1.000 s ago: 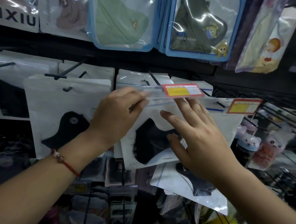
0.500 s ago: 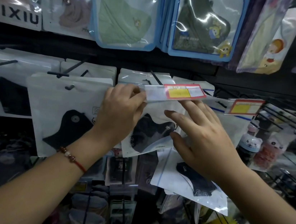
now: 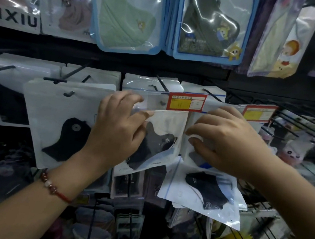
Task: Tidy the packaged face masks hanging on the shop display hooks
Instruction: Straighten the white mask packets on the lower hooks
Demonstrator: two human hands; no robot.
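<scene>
A white packet with a black mask (image 3: 162,140) hangs on the middle hook (image 3: 162,102), just under a red and yellow price tag (image 3: 187,102). My left hand (image 3: 119,128) pinches that packet at its upper left edge. My right hand (image 3: 228,140) grips the neighbouring white packet (image 3: 195,156) to the right, fingers curled around its left edge. Below them a loose packet with a dark mask (image 3: 203,191) hangs crooked. Another black-mask packet (image 3: 58,122) hangs on the hook at the left.
Blue-edged packets with a green mask (image 3: 126,15) and a dark mask (image 3: 211,24) hang on the row above. A second price tag (image 3: 259,113) sits at the right. Bare wire hooks (image 3: 302,126) jut out at the right, with small toys behind. Darker packets crowd the lower rows.
The middle packet has gone from tilted to hanging straight on its hook. My right hand has moved right, off it, and closed on the neighbouring packet. My left hand keeps its grip.
</scene>
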